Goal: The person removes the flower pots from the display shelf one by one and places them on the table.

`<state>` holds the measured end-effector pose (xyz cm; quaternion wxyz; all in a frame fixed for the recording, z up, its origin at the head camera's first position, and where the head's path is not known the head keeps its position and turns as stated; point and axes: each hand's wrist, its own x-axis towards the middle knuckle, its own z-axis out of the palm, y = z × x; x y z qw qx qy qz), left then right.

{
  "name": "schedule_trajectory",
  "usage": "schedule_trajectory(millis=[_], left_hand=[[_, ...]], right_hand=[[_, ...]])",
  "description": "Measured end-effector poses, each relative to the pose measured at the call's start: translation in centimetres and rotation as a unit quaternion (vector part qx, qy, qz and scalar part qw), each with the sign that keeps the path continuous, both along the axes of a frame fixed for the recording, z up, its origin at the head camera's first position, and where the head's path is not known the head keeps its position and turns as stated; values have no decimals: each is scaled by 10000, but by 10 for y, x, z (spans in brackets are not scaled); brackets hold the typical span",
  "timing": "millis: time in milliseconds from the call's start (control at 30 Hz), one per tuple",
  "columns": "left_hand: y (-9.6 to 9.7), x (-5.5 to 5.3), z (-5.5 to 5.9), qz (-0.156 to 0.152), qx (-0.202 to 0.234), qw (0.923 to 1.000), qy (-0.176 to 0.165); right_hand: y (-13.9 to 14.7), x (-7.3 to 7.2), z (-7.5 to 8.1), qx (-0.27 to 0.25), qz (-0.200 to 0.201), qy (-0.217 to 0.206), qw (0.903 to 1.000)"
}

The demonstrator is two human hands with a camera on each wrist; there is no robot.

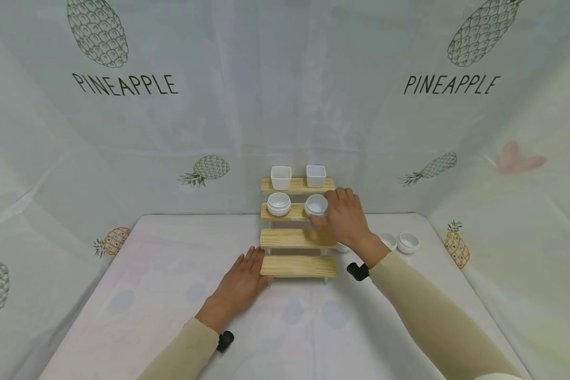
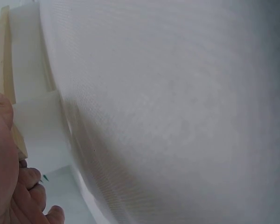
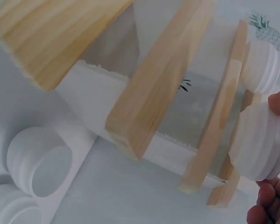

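Observation:
A tiered display stand with pale wooden steps [image 1: 298,266] and white side supports stands on the table. My left hand [image 1: 239,282] holds the left end of its lowest step; in the left wrist view the thumb [image 2: 2,109] lies against the board. With my right hand [image 1: 345,219] I grip a round white ribbed bowl [image 1: 316,205] at the right of the second step from the top. Thumb and fingers sit at its sides in the right wrist view. A matching round bowl [image 1: 278,204] stands left of it. Two square white bowls [image 1: 281,178] occupy the top step.
To the right of the stand, more round white bowls [image 1: 408,243] stand on the table, one partly behind my right forearm. The table [image 1: 171,264] has a pale cloth. A pineapple-printed curtain [image 1: 285,105] hangs close behind the stand and along both sides.

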<state>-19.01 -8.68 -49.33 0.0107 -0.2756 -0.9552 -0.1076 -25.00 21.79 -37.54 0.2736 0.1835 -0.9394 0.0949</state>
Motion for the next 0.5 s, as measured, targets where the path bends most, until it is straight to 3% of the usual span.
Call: schedule_trajectory(millis=[500], left_hand=[[0,-2,-2,12,-16,10000,-46]], right_hand=[[47,37,-18,381,-59,435,9983]])
